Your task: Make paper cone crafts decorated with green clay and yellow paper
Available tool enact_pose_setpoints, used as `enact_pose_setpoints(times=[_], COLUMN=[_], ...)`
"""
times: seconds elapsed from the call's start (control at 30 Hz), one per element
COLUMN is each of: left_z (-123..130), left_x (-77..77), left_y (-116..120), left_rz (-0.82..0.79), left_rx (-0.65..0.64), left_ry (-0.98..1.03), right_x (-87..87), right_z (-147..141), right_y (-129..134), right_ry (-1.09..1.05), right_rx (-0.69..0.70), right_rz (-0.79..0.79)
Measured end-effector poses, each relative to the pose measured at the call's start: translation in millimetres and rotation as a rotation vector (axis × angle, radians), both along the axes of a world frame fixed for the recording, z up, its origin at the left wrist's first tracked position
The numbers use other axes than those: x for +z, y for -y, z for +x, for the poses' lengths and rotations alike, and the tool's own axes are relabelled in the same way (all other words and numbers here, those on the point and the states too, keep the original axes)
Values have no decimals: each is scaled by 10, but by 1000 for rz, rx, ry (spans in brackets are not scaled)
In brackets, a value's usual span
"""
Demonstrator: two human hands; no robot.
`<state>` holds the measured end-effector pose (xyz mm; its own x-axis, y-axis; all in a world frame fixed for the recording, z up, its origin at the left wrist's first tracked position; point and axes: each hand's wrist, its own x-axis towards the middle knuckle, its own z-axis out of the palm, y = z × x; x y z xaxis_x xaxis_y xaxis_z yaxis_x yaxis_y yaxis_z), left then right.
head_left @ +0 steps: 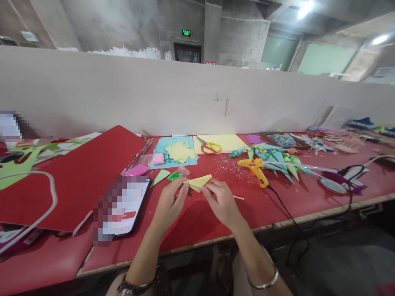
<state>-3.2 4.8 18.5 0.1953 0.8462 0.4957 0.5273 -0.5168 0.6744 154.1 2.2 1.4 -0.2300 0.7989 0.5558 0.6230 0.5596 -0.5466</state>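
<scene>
A small folded piece of yellow paper (199,181) is held up above the red table (197,226), between my two hands. My left hand (173,200) pinches its left end between thumb and fingers. At its lower right side, my right hand (219,200) grips it the same way. Just behind my left hand lie a pale green paper triangle (160,177) and a bright green piece (175,176) by clear plastic. A thin white stick (238,197) lies beside my right hand.
A yellow glue gun (255,169) with a black cord lies right, before blue and green paper cones (279,161). Scissors (210,146) rest on yellow paper behind. Left are a phone (132,213), pink packets (136,169) and a large red board (77,176).
</scene>
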Motion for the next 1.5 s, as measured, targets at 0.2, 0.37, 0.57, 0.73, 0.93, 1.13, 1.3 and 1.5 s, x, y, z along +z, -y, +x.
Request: enact_pose_setpoints(times=[0.2,0.37,0.57,0.73,0.93,1.13,1.3,1.5], left_z=[82,131,147,144,159,189,193,168], left_x=[-73,-93,-125,-94,-48,-60,-49,-38], left_y=[-7,-29,-31,-14,12,14,16,8], left_rz=[-42,3,-7,-20,-59,-89,-159,-218], left_rx=[-50,-30,-44,-63,-72,-56,-109,-109], left_ry=[44,13,-9,-29,-49,-42,-44,-46], right_x=[7,9,14,-3,-5,-13,-44,-57], right_z=[1,-36,-77,-55,5,7,10,4], right_y=[2,40,67,25,1,14,-6,-18], right_ry=[-55,-33,-35,-183,-363,-506,-436,-352], right_rx=[29,-114,-139,14,163,225,120,23], right_rz=[-33,-35,-54,-112,-187,-282,-210,-101])
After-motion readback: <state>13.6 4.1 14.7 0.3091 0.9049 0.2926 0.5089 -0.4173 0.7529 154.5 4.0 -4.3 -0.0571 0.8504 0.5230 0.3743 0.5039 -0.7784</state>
